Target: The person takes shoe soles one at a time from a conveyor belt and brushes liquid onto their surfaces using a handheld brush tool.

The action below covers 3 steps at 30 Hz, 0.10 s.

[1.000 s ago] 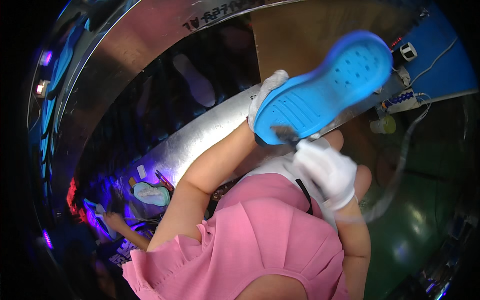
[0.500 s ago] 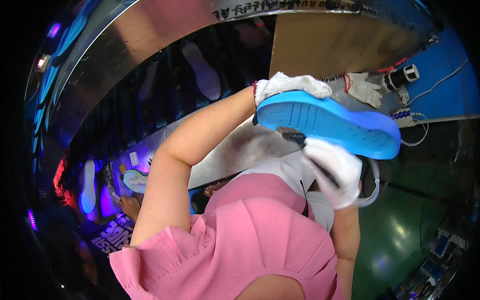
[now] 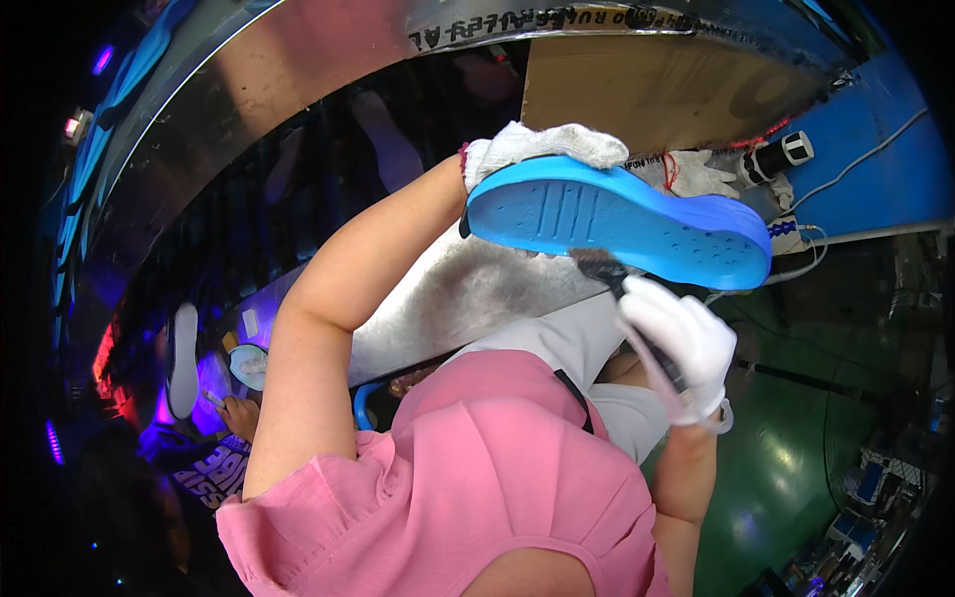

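Note:
A blue shoe sole (image 3: 622,224) is held up over the metal worktop, its hollowed side with ridges and small holes facing me. My left hand (image 3: 552,146), in a white knitted glove, is closed around the sole's far edge. In a smooth white glove, my right hand (image 3: 686,343) grips the black handle of a brush (image 3: 603,267). The bristles are at the near lower edge of the sole; whether they touch it I cannot tell. My left fingers behind the sole are partly hidden.
Behind the sole stands a cardboard sheet (image 3: 657,99). A spare glove (image 3: 701,174) and a black-and-white cylinder (image 3: 781,156) lie at the right. More soles sit in the dark conveyor (image 3: 383,139). At the left, a co-worker's hand (image 3: 239,416) is near a sole (image 3: 183,363).
The sole and my left hand have shifted left and slightly up. My right hand has moved a little right and down, with the brush now lower against the sole's near edge.

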{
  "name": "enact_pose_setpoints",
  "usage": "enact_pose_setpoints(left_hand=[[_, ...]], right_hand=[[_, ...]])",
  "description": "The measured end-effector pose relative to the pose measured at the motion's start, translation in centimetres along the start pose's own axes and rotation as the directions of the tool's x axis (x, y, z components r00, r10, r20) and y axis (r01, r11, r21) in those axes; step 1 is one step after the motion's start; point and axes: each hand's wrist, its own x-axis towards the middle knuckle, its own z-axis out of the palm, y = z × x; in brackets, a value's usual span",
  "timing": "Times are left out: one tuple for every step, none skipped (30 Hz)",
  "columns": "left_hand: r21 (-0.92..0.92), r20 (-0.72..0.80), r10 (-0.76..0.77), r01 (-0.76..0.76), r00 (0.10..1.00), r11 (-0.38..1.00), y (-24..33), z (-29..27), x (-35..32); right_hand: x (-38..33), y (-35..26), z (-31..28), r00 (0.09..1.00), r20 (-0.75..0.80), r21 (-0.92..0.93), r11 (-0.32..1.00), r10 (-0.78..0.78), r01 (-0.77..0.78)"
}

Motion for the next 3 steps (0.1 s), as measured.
enact_pose_setpoints(left_hand=[[-0.005, -0.021, 0.033, -0.033, 0.999, 0.999, -0.07, 0.27, 0.4], [-0.012, -0.037, 0.067, -0.068, 0.997, 0.998, 0.14, 0.83, 1.14], [-0.013, -0.034, 0.068, -0.068, 0.997, 0.998, 0.1, 0.87, 1.18]], right_hand=[[-0.09, -0.67, -0.13, 0.999, 0.045, 0.003, 1.0, -0.007, 0.007], [-0.11, -0.88, 0.15, 1.0, 0.012, 0.087, 0.996, -0.009, 0.008], [-0.17, -1.01, 0.55, 1.0, -0.02, 0.171, 0.985, -0.009, 0.013]])
